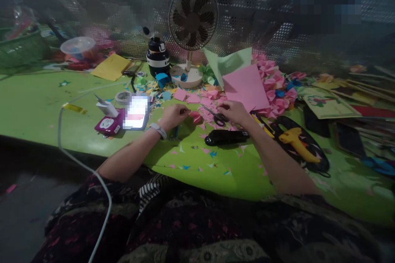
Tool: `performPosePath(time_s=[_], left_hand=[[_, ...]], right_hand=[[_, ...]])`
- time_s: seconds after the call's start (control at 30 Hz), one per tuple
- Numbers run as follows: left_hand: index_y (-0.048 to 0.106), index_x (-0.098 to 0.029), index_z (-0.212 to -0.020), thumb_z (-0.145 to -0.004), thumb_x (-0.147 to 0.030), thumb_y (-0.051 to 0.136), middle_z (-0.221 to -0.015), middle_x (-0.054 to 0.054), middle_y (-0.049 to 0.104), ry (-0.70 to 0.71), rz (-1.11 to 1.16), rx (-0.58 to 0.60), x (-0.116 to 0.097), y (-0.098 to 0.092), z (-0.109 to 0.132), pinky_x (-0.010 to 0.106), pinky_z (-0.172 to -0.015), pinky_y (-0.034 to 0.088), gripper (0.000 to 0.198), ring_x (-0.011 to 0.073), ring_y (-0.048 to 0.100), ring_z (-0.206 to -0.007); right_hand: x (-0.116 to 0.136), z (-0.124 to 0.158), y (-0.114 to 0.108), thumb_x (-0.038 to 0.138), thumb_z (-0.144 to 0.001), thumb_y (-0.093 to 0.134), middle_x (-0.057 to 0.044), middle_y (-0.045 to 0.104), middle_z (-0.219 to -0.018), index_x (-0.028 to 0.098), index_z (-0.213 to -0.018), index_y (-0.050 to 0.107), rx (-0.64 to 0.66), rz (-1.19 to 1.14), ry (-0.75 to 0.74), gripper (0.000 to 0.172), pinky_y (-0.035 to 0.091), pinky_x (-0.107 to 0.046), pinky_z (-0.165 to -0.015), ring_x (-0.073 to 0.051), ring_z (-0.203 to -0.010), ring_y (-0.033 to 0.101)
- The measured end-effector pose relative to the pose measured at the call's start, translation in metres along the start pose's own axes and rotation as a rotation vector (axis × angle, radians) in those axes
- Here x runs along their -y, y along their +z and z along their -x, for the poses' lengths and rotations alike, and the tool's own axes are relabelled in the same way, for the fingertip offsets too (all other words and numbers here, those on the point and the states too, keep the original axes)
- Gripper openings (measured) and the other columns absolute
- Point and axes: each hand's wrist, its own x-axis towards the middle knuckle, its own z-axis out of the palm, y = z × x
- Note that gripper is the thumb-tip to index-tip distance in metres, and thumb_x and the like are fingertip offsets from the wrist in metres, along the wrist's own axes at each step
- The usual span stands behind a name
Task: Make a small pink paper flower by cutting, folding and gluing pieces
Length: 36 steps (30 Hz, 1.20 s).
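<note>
My left hand (173,115), with a watch on its wrist, rests on the green table (37,107) with its fingers curled together beside a small folded red-pink paper piece (195,116); whether it pinches anything is unclear. My right hand (233,111) lies over the handles of black scissors (216,116), fingers bent down onto them. Pink paper squares (197,98) and many small paper scraps lie just beyond both hands.
A desk fan (193,28), a black bottle (157,56), a big pink sheet (246,87), folded pink paper flowers (274,82), a yellow glue gun (298,143), a black stapler-like tool (225,137), a lit phone (136,111) and a white cable (77,160) surround the hands.
</note>
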Motion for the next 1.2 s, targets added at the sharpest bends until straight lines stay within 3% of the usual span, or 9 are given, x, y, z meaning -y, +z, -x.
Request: performPosePath(time_s=[0.2,0.37,0.47,0.57,0.7,0.83,1.0,1.2], left_hand=[[0.079,-0.017,-0.085,-0.085,-0.030,0.059,-0.081,0.010,0.075,0.020,-0.034,-0.001,-0.003,0.002,-0.001,0.030,-0.059,0.036,0.023,0.0197,0.059,-0.066],[0.077,-0.018,-0.082,-0.085,-0.030,0.057,-0.077,0.009,0.074,0.001,-0.064,-0.041,-0.003,0.001,0.000,0.030,-0.058,0.036,0.024,0.0195,0.059,-0.064],[0.077,-0.017,-0.083,-0.085,-0.030,0.057,-0.078,0.010,0.075,-0.020,-0.079,-0.026,-0.006,-0.001,0.002,0.030,-0.059,0.037,0.024,0.0209,0.060,-0.066],[0.076,-0.017,-0.086,-0.086,-0.029,0.056,-0.081,0.010,0.075,-0.020,-0.065,-0.012,-0.009,-0.001,0.002,0.030,-0.061,0.040,0.023,0.0203,0.062,-0.068],[0.074,-0.018,-0.094,-0.082,-0.025,0.058,-0.086,0.007,0.075,0.014,-0.015,-0.077,-0.005,0.002,0.001,0.029,-0.065,0.046,0.021,0.0182,0.063,-0.069],[0.070,-0.018,-0.089,-0.081,-0.026,0.060,-0.093,0.007,0.071,0.210,0.082,-0.170,-0.003,0.003,0.003,0.033,-0.081,0.053,0.015,0.0203,0.067,-0.088],[0.069,-0.019,-0.094,-0.080,-0.034,0.068,-0.115,0.011,0.067,0.391,0.015,-0.139,-0.010,0.007,0.008,0.041,-0.096,0.052,0.021,0.0254,0.064,-0.110],[0.072,-0.018,-0.084,-0.080,-0.029,0.070,-0.111,0.012,0.069,0.311,-0.058,-0.096,-0.003,0.016,0.004,0.043,-0.095,0.053,0.011,0.0270,0.067,-0.105]], right_hand=[[0.012,-0.019,-0.007,0.030,-0.085,0.060,-0.008,0.076,-0.094,0.015,-0.093,0.076,0.027,-0.036,-0.043,0.024,0.047,-0.029,-0.075,-0.020,-0.082,0.067],[0.037,-0.067,0.002,0.026,-0.084,0.062,-0.009,0.076,-0.098,0.015,-0.095,0.075,0.165,0.194,-0.180,0.020,0.044,-0.027,-0.074,-0.020,-0.086,0.066],[0.047,-0.081,0.007,0.026,-0.084,0.063,-0.009,0.076,-0.101,0.016,-0.097,0.076,0.213,0.293,-0.209,0.021,0.043,-0.027,-0.075,-0.021,-0.091,0.065],[0.049,-0.071,0.004,0.029,-0.086,0.061,-0.009,0.076,-0.101,0.016,-0.099,0.076,0.213,0.243,-0.220,0.023,0.043,-0.028,-0.075,-0.021,-0.090,0.066],[0.048,-0.034,-0.004,0.028,-0.088,0.060,-0.009,0.076,-0.098,0.014,-0.100,0.075,0.258,0.046,-0.237,0.025,0.045,-0.029,-0.075,-0.019,-0.085,0.066],[0.046,-0.007,-0.004,0.028,-0.086,0.062,-0.009,0.076,-0.095,0.014,-0.097,0.076,0.284,-0.065,-0.193,0.023,0.047,-0.030,-0.075,-0.019,-0.085,0.066],[0.042,-0.007,-0.003,0.024,-0.086,0.061,-0.009,0.076,-0.094,0.014,-0.096,0.076,0.241,-0.102,-0.187,0.021,0.048,-0.030,-0.078,-0.019,-0.086,0.067],[0.044,-0.008,-0.006,0.023,-0.086,0.060,-0.009,0.076,-0.094,0.015,-0.095,0.076,0.221,-0.137,-0.190,0.020,0.049,-0.031,-0.078,-0.019,-0.085,0.067]])
